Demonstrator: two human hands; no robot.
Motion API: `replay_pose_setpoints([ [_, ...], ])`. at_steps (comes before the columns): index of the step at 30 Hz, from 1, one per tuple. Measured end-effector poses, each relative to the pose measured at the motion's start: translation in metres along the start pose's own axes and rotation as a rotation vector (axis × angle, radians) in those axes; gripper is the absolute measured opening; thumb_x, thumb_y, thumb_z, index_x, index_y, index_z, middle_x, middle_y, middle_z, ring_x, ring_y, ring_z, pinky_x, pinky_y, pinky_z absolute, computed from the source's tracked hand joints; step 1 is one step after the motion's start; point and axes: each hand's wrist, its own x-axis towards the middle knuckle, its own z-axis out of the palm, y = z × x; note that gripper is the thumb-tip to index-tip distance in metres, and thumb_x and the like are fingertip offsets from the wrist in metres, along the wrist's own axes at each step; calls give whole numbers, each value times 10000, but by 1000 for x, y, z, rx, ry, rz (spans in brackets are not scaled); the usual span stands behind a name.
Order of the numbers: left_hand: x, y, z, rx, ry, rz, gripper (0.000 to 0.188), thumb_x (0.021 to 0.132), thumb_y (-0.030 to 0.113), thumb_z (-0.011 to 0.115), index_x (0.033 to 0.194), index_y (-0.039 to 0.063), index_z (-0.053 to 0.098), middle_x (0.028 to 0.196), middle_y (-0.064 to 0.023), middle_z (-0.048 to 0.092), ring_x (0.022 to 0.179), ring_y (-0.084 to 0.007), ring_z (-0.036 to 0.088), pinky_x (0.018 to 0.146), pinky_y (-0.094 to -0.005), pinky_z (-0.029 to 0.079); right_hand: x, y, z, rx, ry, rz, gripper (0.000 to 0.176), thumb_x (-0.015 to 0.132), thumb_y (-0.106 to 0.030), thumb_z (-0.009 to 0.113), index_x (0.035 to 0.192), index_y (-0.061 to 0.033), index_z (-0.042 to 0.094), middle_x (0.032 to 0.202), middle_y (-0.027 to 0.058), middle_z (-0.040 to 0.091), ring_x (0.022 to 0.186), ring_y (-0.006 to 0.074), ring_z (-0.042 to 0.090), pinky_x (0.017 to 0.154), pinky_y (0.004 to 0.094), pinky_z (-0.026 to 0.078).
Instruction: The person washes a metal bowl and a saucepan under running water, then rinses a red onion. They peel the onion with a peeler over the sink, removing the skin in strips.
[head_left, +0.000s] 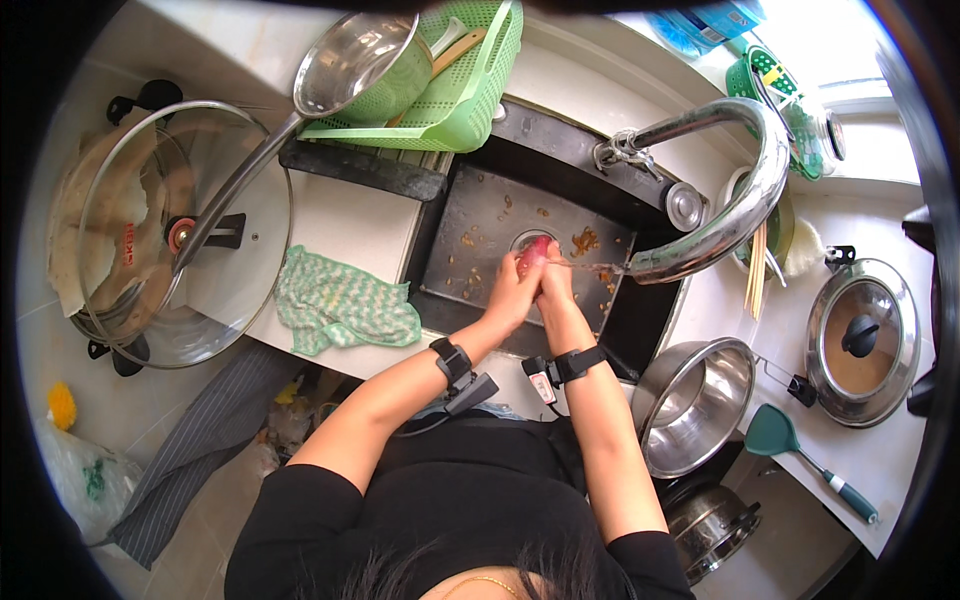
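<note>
Both of my hands are held together over the sink, around a wet, reddish piece of produce (533, 253) whose exact kind I cannot tell. My left hand (514, 289) grips it from the left side, and my right hand (556, 279) closes on it from the right. A thin stream of water runs from the curved metal faucet (709, 251) onto the right hand and the produce. Below them lies the dark sink basin (480, 199), with seeds and brownish orange scraps (585, 241) scattered on its floor near the drain.
Left of the sink lie a green striped cloth (345, 304) and a large glass lid (247, 300). A saucepan (356, 67) rests against a green plastic basket (472, 112) behind. On the right are a steel bowl (701, 420), a lidded pot (862, 375) and a green spatula (772, 431).
</note>
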Motion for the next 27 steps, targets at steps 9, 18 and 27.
replay_pose_setpoints([
  [9, 22, 22, -17, -906, -22, -580, 431, 955, 385, 319, 999, 20, 544, 934, -113, 598, 821, -205, 590, 729, -328, 487, -51, 2, 9, -408, -272, -632, 409, 853, -289, 577, 1123, 1, 472, 994, 122, 581, 904, 191, 549, 766, 328, 433],
  [18, 23, 30, -24, -842, -411, -720, 512, 896, 482, 299, 965, 22, 512, 788, -136, 591, 570, -245, 581, 378, -286, 447, -39, -31, 2, -325, -240, 48, 465, 741, -464, 667, 942, -62, 549, 740, 51, 606, 600, 156, 581, 561, 303, 482],
  [27, 18, 26, -18, -799, -422, -835, 520, 896, 519, 297, 1044, 55, 478, 888, -153, 571, 609, -256, 598, 318, -215, 400, -8, -35, -2, -203, -70, -15, 334, 766, -372, 677, 797, -50, 594, 774, 89, 625, 685, 205, 598, 617, 356, 490],
])
